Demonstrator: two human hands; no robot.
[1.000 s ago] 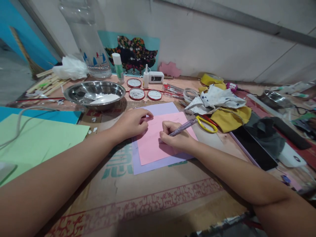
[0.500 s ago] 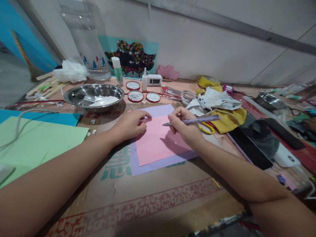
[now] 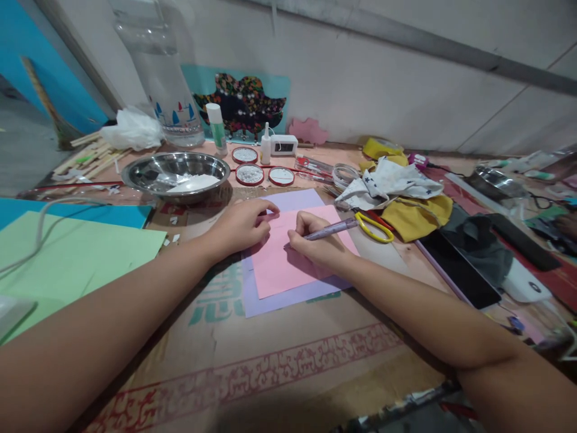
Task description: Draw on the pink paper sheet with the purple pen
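Note:
A pink sheet of paper (image 3: 274, 278) lies on top of a larger purple sheet (image 3: 259, 307), both resting on a cardboard surface (image 3: 216, 355). My right hand (image 3: 320, 243) grips a purple pen (image 3: 331, 229), its tip down at the middle of the pink sheet. On the left edge of the pink paper rests my left hand (image 3: 243, 225), fingers loosely bent and apart, holding nothing. Yellow-handled scissors (image 3: 374, 228) lie just beyond my right hand, their blades partly hidden by cloth.
A steel bowl (image 3: 175, 174) stands behind my left hand, near a water bottle (image 3: 174, 90), a glue stick (image 3: 217, 129) and red-rimmed dishes (image 3: 249, 175) of white beads. Green paper (image 3: 90, 258) lies left. A phone (image 3: 460, 270) and crumpled cloth (image 3: 392, 183) lie right.
My right hand has moved left and slightly down with the pen, bringing its tip onto the pink sheet. More of the scissors shows. My left hand stays on the paper.

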